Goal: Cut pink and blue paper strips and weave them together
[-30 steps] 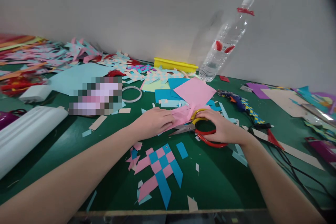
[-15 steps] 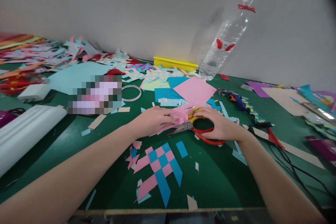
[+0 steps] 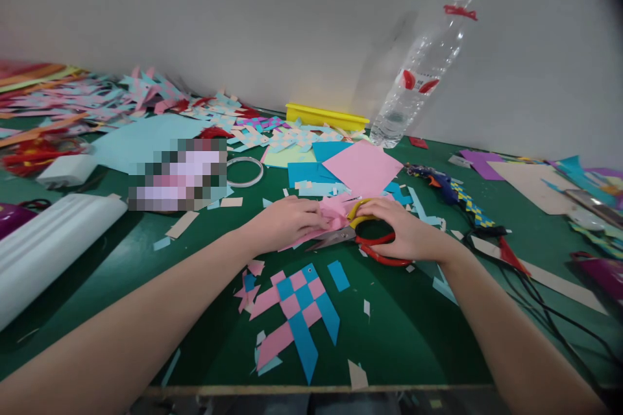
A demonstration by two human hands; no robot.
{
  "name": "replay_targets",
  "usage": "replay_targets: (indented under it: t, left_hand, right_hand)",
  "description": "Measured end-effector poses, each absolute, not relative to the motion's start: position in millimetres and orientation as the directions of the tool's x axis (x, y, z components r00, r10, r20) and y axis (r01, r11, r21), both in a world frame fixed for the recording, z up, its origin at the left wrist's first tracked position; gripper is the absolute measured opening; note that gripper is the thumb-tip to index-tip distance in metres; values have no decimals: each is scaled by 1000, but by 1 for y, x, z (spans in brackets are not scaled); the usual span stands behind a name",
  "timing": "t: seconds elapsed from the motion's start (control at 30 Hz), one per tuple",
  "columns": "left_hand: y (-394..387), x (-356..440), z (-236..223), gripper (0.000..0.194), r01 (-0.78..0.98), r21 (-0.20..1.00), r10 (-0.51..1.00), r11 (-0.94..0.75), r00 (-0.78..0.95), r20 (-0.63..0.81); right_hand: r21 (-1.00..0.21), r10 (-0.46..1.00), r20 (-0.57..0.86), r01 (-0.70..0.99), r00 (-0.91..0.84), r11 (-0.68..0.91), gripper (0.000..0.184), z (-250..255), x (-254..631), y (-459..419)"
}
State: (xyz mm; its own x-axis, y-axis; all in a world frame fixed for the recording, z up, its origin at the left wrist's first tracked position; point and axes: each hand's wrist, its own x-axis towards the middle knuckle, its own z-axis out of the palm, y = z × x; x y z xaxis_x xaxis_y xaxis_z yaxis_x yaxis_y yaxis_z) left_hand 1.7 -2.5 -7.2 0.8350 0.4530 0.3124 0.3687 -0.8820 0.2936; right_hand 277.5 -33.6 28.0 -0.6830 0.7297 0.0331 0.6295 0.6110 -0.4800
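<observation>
My right hand [image 3: 406, 227] grips a pair of scissors [image 3: 370, 237] with one yellow and one red handle; the blades point left. Pink paper [image 3: 335, 211] lies pinched under the fingers of my left hand [image 3: 289, 225], right beside the blades. Whether the blades are on the paper I cannot tell. Nearer the table's front edge lies a woven fish of pink and blue paper strips [image 3: 302, 301]. A small pink and blue paper piece [image 3: 246, 288] sits at its left, and a loose blue paper rectangle [image 3: 339, 275] at its right.
Behind my hands lie a pink sheet [image 3: 365, 165] and blue sheets [image 3: 311, 175]. A water bottle [image 3: 413, 87] leans against the wall beside a yellow tray [image 3: 326, 118]. A tape ring [image 3: 244, 172] lies left. Cables [image 3: 530, 298] cross the right side; a white roll [image 3: 58, 233] lies left.
The scissors have shifted slightly left along the pink paper, and more of the crumpled pink paper shows. The whole view has moved a little; my left hand stays on the paper.
</observation>
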Motion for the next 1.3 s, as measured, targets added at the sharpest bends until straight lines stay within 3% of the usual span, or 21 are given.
replay_targets:
  t: [1.3]
  left_hand:
    - [2, -1, -8, 21, 325, 406, 460, -854, 836, 298]
  right_hand:
    - [-489, 733, -20, 646, -680, 586, 42, 32, 251, -45]
